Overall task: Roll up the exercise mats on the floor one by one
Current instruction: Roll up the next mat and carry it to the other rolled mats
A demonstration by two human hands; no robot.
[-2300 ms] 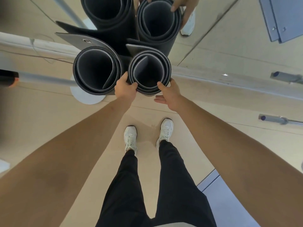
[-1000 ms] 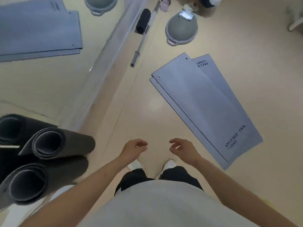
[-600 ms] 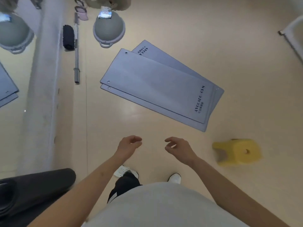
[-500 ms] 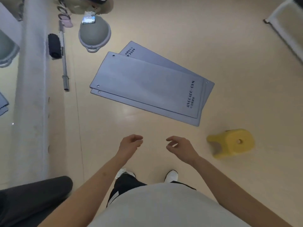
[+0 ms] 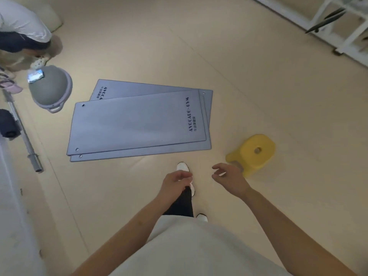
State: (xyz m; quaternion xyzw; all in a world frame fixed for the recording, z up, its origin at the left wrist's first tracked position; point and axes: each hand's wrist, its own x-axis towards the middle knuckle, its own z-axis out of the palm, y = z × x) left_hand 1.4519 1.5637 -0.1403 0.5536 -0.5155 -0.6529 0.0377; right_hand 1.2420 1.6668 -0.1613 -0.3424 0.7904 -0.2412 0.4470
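Flat grey exercise mats lie stacked on the beige floor ahead of me, slightly fanned. The top mat [image 5: 137,122] bears dark "AVOCADO GYM" lettering at its right end; a lower mat [image 5: 151,87] pokes out behind it and another edge shows along the near side. My left hand [image 5: 175,182] hangs loosely curled and holds nothing, short of the mats' near edge. My right hand [image 5: 229,179] has its fingers apart and is empty, close to a yellow stool.
A yellow plastic stool [image 5: 253,153] stands right of the mats. A grey balance dome [image 5: 48,87] and a barbell [image 5: 22,132] lie at the left by the wall. Another person [image 5: 22,30] crouches at far left. White equipment frames [image 5: 342,26] stand far right.
I let go of the rolled dark mats by the mirror, turned away and walked toward the flat mats. The mats and stool are nearer now; the rolled mats have left view.
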